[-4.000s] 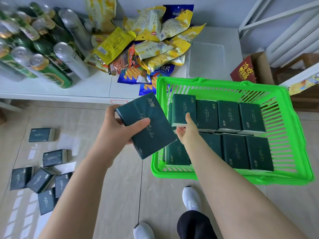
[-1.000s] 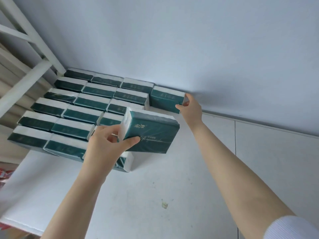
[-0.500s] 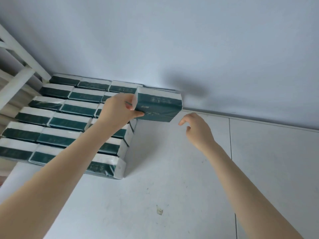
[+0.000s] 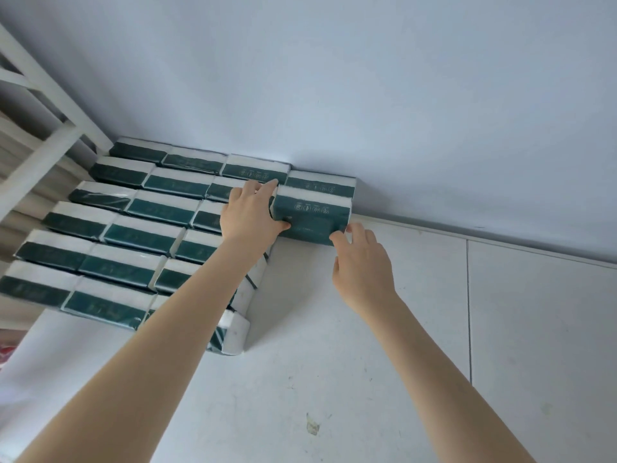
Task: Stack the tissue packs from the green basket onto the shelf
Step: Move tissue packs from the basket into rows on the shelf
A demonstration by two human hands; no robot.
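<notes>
Worrying mostly about this one going in crooked: my left hand (image 4: 250,217) is wrapped round the left end of the dark green plastic-wrapped tissue pack (image 4: 310,220) while my right hand (image 4: 362,262) is loose, fingertips just nudging its right front corner, so an uneven shove could skew it or knock the back pack (image 4: 320,188) off line. It looks to be down on the white shelf (image 4: 334,362), starting a fourth column beside the neat rows of matching packs (image 4: 150,212). It's soft-looking, with a green band and a white top.
</notes>
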